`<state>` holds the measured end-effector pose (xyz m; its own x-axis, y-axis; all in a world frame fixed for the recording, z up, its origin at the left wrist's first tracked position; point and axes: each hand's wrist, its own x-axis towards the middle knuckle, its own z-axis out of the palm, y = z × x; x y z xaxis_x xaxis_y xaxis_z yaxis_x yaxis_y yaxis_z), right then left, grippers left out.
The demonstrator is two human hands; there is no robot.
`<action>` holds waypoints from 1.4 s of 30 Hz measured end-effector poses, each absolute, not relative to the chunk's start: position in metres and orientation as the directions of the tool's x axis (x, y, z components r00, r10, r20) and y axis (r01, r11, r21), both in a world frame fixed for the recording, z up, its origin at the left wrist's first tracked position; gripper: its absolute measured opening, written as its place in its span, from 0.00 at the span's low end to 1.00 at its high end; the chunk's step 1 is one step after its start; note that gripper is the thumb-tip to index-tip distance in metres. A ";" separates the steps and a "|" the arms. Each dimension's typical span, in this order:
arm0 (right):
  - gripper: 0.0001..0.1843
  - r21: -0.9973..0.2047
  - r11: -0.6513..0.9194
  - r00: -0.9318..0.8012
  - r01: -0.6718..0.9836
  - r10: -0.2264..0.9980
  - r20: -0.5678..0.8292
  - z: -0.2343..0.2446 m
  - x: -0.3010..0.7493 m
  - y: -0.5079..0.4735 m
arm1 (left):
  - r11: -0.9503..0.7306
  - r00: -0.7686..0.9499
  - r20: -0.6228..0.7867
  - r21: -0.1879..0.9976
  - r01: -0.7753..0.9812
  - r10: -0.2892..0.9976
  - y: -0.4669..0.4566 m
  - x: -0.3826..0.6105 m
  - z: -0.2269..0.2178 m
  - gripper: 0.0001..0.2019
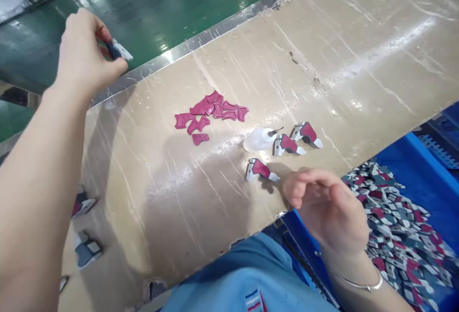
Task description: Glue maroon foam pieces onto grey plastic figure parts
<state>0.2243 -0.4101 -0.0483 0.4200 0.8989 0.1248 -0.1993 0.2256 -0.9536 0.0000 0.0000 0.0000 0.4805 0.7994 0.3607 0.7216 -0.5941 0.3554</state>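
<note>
My left hand is stretched far out over the edge of the green conveyor belt, its fingers pinched on a small grey, white and red piece. My right hand hovers at the near edge of the tan worktable, fingers loosely curled, nothing visible in them. Just beyond it lie three assembled grey-and-red pieces and a small white glue bottle on its side. A scatter of several flat magenta cut-outs lies in the middle of the table.
A blue bin at the right holds a heap of many grey, red and white pieces. A few more such pieces lie on the table under my left arm. A metal strip borders the conveyor.
</note>
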 end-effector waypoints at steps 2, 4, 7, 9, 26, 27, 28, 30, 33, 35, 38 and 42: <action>0.21 -0.785 0.055 0.189 -0.618 0.979 -0.080 -0.043 0.212 -0.395 | -0.539 0.451 0.328 0.266 0.799 0.830 -0.047 -0.023 0.008 0.30; 0.31 -0.557 -0.129 -0.028 -0.821 0.982 -0.187 -0.043 0.201 -0.382 | -0.600 0.506 0.347 0.259 0.757 0.789 -0.109 -0.045 0.015 0.26; 0.37 -0.267 -0.218 -0.150 -0.939 0.956 -0.254 -0.049 0.193 -0.368 | -0.727 0.664 0.298 0.246 0.642 0.686 -0.204 -0.077 0.016 0.06; 0.36 -0.017 -0.183 -0.173 -0.983 0.955 -0.242 -0.056 0.197 -0.361 | -0.733 0.702 0.223 0.302 0.610 0.676 -0.256 -0.094 0.009 0.05; 0.29 -0.520 -0.333 -0.200 -0.787 0.934 -0.295 -0.030 0.105 -0.376 | -0.419 0.433 0.088 0.480 0.771 0.897 -0.361 -0.107 -0.046 0.24; 0.29 -0.587 -0.311 -0.173 -0.747 0.944 -0.279 -0.033 0.103 -0.376 | -0.378 0.413 0.069 0.558 0.739 0.908 -0.363 -0.106 -0.046 0.25; 0.29 -0.658 -0.272 -0.125 -0.702 0.957 -0.261 -0.036 0.103 -0.376 | -0.307 0.371 0.041 0.651 0.694 0.928 -0.365 -0.104 -0.045 0.26; 0.31 -0.804 -0.151 0.025 -0.575 0.979 -0.202 -0.043 0.106 -0.377 | -0.097 0.243 -0.051 0.824 0.558 0.969 -0.371 -0.097 -0.045 0.29; 0.30 -0.969 0.088 0.222 -0.229 0.974 0.036 -0.055 0.115 -0.382 | 0.132 0.106 -0.177 0.931 0.341 0.978 -0.376 -0.083 -0.047 0.31; 0.25 -0.977 0.208 0.261 0.045 0.942 0.213 -0.063 0.120 -0.386 | 0.165 0.107 -0.199 0.950 0.267 0.974 -0.375 -0.077 -0.049 0.32; 0.23 -0.933 0.260 0.290 0.248 0.899 0.328 -0.072 0.122 -0.393 | 0.225 0.146 -0.261 0.949 0.222 0.954 -0.371 -0.077 -0.049 0.32; 0.25 -0.917 0.255 0.328 0.307 0.876 0.353 -0.075 0.120 -0.401 | 0.263 0.187 -0.294 0.949 0.175 0.937 -0.370 -0.080 -0.044 0.32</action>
